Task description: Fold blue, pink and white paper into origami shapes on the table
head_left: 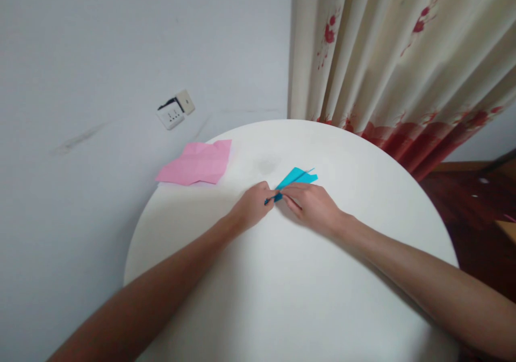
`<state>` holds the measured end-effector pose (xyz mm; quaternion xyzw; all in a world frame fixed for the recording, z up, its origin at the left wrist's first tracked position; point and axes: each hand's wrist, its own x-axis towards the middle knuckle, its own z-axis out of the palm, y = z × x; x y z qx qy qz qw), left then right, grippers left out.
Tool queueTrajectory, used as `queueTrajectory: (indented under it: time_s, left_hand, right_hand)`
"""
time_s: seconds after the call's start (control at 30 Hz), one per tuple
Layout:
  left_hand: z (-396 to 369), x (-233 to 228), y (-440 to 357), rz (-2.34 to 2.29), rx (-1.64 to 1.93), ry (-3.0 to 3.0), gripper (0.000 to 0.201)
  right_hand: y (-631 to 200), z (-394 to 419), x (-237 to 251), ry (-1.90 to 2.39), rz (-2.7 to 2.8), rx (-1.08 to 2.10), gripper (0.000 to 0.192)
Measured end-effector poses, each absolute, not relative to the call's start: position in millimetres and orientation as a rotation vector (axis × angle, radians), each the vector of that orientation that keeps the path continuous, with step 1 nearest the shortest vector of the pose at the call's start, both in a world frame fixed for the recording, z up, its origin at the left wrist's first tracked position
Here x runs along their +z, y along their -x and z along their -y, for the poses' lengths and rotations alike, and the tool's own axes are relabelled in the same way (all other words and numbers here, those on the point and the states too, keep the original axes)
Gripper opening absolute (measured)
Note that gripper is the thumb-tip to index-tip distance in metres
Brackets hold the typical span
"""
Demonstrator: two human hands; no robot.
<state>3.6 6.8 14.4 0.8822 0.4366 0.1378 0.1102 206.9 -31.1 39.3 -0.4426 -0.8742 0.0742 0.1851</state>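
While the left hand [255,207] and right hand [316,206] pinch the blue paper [293,175] — fingers clamped at its near end — crease it slowly, evenly.

Creased pink paper [199,163] lies on a round white table [274,286].

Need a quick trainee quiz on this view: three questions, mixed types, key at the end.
1. Multiple choice: what colour is the folded paper that the left hand and right hand touch? A) yellow B) blue C) red
2. True or false: in the picture, the pink paper lies to the right of the folded paper.
3. Fill in: the printed marks on the cream curtain are ____.

Key: 1. B; 2. False; 3. red.
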Motion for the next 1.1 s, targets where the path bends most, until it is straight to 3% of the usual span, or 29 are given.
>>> queueTrajectory:
  time_s: [0.13, 0.27, 0.5, 0.77, 1.1]
  left_hand:
    - [-2.1, 16.9, -7.6, -1.303, 0.198, -2.747, 0.024]
    - [7.3, 19.6, -10.1, -1.28, 0.126, -2.883, 0.029]
    - [-5.4, 9.2, -2.8, -1.285, 0.444, -2.74, 0.036]
    - [-16.3, -5.0, 10.1, -1.181, 0.139, -2.781, 0.054]
    - [-22.7, 14.7, 22.2, -1.102, -0.125, -2.684, 0.053]
  right_hand:
    - [-203.3, 29.8, 25.2, 1.201, 2.486, 0.109, 0.036]
    - [-202.4, 31.9, 7.5, 1.365, 2.562, 0.031, 0.055]
    - [-202.4, 34.9, 1.9, 1.404, 2.633, 0.05, 0.08]
    - [-213.4, 12.0, 1.7, 1.483, 2.595, 0.233, 0.081]
    - [-233.4, -18.0, -7.0, 1.809, 2.356, 0.216, 0.078]
